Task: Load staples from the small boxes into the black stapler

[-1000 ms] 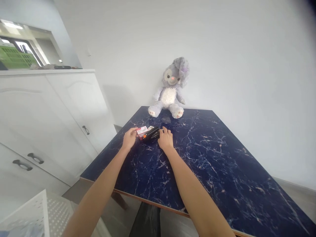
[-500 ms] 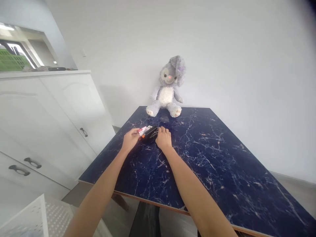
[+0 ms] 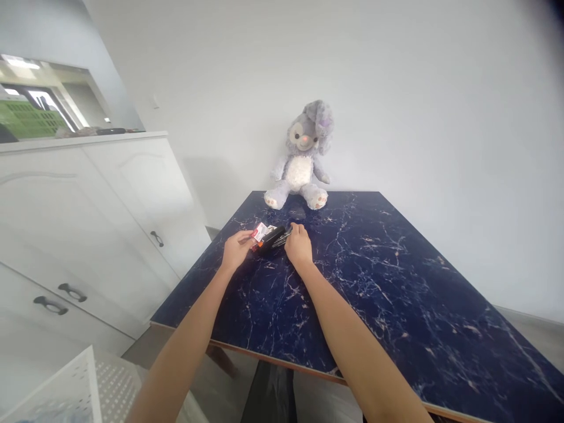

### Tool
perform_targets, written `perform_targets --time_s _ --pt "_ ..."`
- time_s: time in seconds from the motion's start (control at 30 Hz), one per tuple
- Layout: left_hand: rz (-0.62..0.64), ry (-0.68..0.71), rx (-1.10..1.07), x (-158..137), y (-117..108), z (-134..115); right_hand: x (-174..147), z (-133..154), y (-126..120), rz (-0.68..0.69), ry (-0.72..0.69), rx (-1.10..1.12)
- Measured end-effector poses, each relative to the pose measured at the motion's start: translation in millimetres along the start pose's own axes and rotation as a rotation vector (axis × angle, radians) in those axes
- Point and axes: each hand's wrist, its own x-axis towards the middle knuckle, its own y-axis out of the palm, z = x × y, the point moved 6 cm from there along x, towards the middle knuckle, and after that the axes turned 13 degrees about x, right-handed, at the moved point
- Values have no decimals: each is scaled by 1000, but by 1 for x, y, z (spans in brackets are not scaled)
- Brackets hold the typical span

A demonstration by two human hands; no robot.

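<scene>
My left hand [image 3: 235,250] is closed, thumb and fingers pinching the edge of a small white-and-red card or packet [image 3: 259,232]. Right against that packet lies a dark, elongated object [image 3: 274,237], perhaps a pouch or box, with orange and red bits at its left end. Curled fingers of my right hand [image 3: 300,244] are at the other end of the dark object, where a thin, shiny, greyish piece [image 3: 282,238] shows between them. What my right fingertips hold is too small and partly hidden to name.
A grey plush rabbit [image 3: 299,173] sits at the far edge of the dark blue marble-patterned table [image 3: 374,282], against the wall. White cabinets [image 3: 110,235] stand on the left. A white perforated basket [image 3: 112,388] is at the lower left.
My right hand has drawn slightly away from the dark object, and a shiny piece now shows between them. The packet at my left hand is tilted more upright. The view has shifted slightly.
</scene>
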Motion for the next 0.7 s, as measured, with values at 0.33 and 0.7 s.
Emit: perform_targets --time_s 0.33,0.7 --pt "-58 125 73 -8 1 -10 0 -8 8 129 0 86" --pt "-143 105 -27 -8 -4 -19 -16 -10 -9 39 37 410"
